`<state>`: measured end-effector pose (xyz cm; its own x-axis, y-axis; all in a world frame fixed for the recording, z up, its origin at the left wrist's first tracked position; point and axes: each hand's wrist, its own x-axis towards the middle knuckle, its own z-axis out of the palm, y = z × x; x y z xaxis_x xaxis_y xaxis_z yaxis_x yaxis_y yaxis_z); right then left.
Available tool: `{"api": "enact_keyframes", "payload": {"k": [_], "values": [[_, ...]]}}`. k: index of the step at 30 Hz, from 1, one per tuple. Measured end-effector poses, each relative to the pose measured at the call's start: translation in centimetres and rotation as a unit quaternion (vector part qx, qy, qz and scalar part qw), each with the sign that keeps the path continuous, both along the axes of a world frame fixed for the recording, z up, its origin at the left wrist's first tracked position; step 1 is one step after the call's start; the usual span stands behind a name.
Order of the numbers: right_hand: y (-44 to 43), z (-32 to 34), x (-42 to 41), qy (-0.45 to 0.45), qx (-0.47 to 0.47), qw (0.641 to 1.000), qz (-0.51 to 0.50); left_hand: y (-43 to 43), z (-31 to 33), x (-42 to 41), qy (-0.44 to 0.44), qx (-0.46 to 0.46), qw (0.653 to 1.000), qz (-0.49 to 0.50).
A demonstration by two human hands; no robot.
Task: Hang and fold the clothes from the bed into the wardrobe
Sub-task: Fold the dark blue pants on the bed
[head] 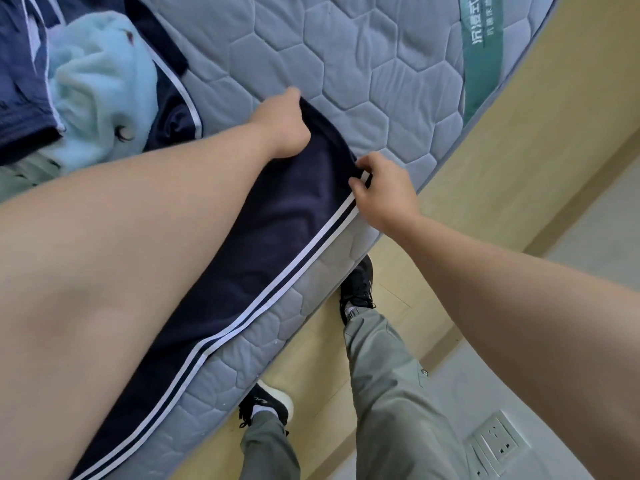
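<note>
Two hands (282, 124) (384, 192) gripping one navy garment (277, 237), one mattress (346, 64)

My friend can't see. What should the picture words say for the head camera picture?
Two hands hold a navy garment with white side stripes, spread along the edge of a grey quilted mattress: the left hand grips the far corner, the right hand pinches the striped edge. A fluffy light blue garment lies nearby.

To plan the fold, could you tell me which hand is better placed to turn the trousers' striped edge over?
Probably the right hand: it pinches the white-striped edge of the navy trousers at the mattress side, while the left hand grips the opposite corner.
</note>
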<state>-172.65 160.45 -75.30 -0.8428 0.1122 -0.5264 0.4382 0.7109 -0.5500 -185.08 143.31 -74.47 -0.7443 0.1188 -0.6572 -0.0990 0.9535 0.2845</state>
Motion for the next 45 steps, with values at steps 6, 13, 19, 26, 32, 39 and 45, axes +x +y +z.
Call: {"api": "enact_keyframes", "payload": {"k": [6,13,19,26,32,39,45], "values": [[1.8,-1.4,-0.3,-0.064,-0.028,0.998,-0.003,-0.3,-1.0,-2.0,-0.098,0.007,0.99,0.101],[2.5,-1.4,-0.8,-0.06,0.001,0.993,0.1,-0.7,0.4,-4.0,-0.019,0.064,0.988,-0.14],[2.4,-0.8,-0.5,-0.045,0.024,0.991,0.124,1.5,1.7,-4.3,-0.069,-0.061,0.917,-0.388],[2.5,0.2,-0.5,-0.032,0.033,0.989,0.138,3.5,2.9,-4.4,-0.136,-0.151,0.864,-0.461],[2.6,0.3,-0.2,-0.026,-0.001,0.991,0.13,3.6,3.6,-5.1,-0.137,-0.281,0.839,-0.444],[2.9,0.0,0.2,-0.014,0.003,0.994,0.11,2.0,3.4,-8.2,-0.111,-0.232,0.899,-0.355],[2.7,-0.4,1.0,-0.01,0.008,0.995,0.103,2.1,2.1,-5.9,-0.119,-0.034,0.951,-0.285]]}}
